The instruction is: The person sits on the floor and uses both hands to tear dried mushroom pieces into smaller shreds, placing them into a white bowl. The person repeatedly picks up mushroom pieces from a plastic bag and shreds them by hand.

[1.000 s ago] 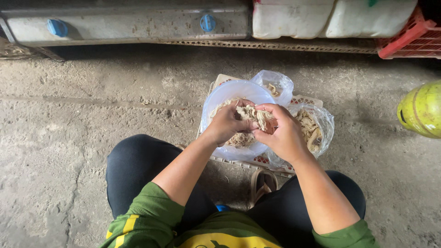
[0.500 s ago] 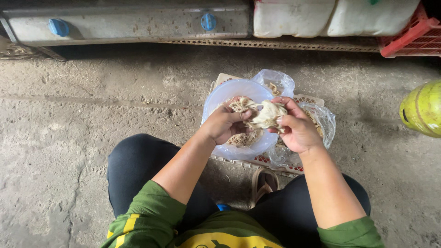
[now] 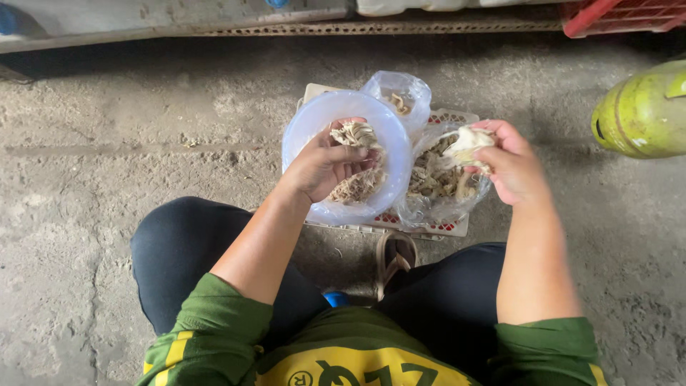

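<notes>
My left hand [image 3: 325,166] hovers over a clear plastic tub [image 3: 307,125] and grips a tan, frilly mushroom clump [image 3: 355,134]. More shredded pieces lie in the tub under that hand. My right hand [image 3: 511,166] is off to the right, above an open plastic bag [image 3: 421,207] full of the same tan mushrooms, and it pinches a pale torn piece [image 3: 468,139]. A second, smaller clear bag [image 3: 404,91] sits behind the tub. Tub and bags rest on a white perforated crate lid [image 3: 449,229] on the concrete floor.
A green gas cylinder [image 3: 643,111] lies at the right edge. A metal ledge with a perforated strip [image 3: 371,28] runs along the top, with a red crate [image 3: 622,14] at the top right. My knees in dark trousers [image 3: 171,250] flank a sandal [image 3: 395,259].
Both hands were together over the tub pulling one clump apart. They have separated: the right hand moved right over the bag with a piece, the left stayed over the tub.
</notes>
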